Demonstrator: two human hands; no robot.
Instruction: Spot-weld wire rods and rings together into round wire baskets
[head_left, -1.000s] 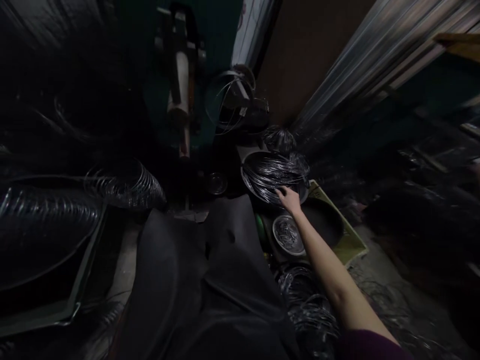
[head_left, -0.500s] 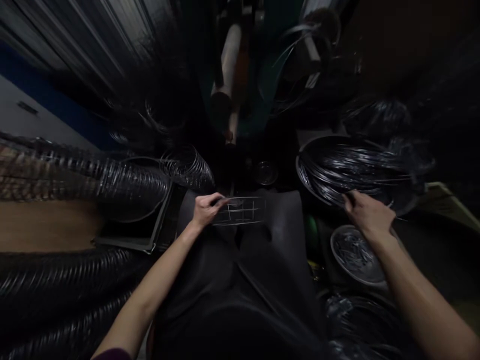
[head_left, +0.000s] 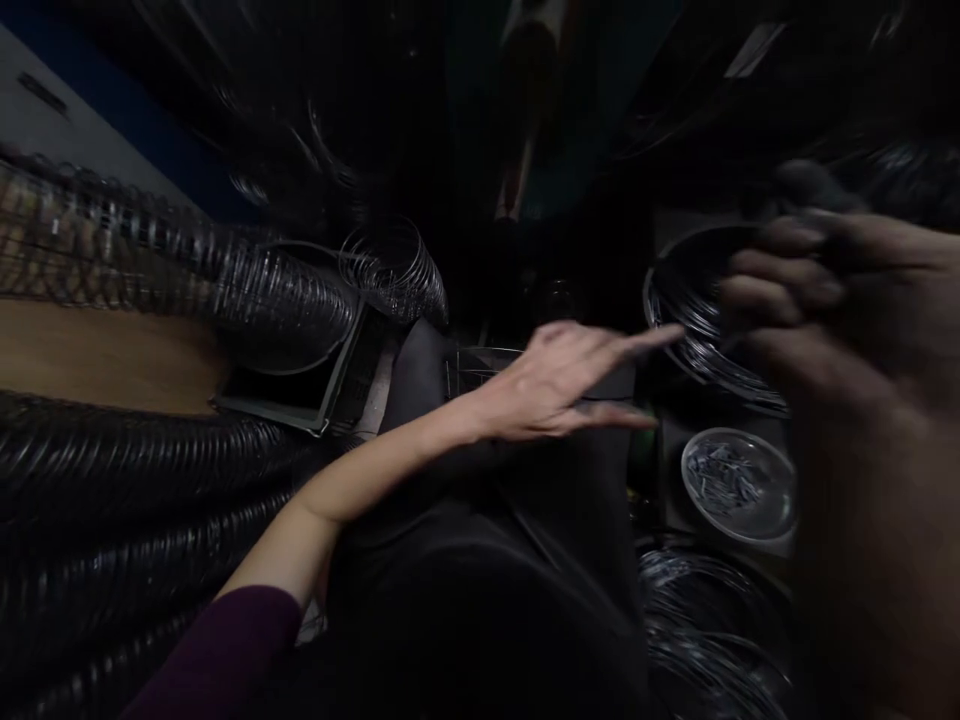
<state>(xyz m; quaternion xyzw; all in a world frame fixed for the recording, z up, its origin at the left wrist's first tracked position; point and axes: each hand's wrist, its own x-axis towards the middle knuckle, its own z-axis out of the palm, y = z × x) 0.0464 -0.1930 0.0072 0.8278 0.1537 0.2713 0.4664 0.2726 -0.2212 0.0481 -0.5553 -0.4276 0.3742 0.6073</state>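
Note:
My left hand (head_left: 559,385) reaches across my lap toward the right, thumb and forefinger stretched out and apart, nothing between them. Partly hidden behind it, a wire frame (head_left: 466,370) with thin crossing bars lies on my dark-clad lap. My right hand (head_left: 847,300) is raised close to the camera at the right, dark and blurred. Its fingers are curled in; what they hold, if anything, cannot be made out. Behind it, a round basin (head_left: 654,300) of shiny wire pieces is partly covered.
A bowl of small metal pieces (head_left: 739,485) stands at the right, with wire rings (head_left: 697,610) below it. Long rows of stacked wire rings (head_left: 150,240) line the left, near a dark crate (head_left: 322,400). A machine (head_left: 525,120) stands ahead in shadow.
My left hand has let go of the wire frame, opened and moved right. My right hand has lifted from the basin's edge toward the camera. The view has shifted somewhat.

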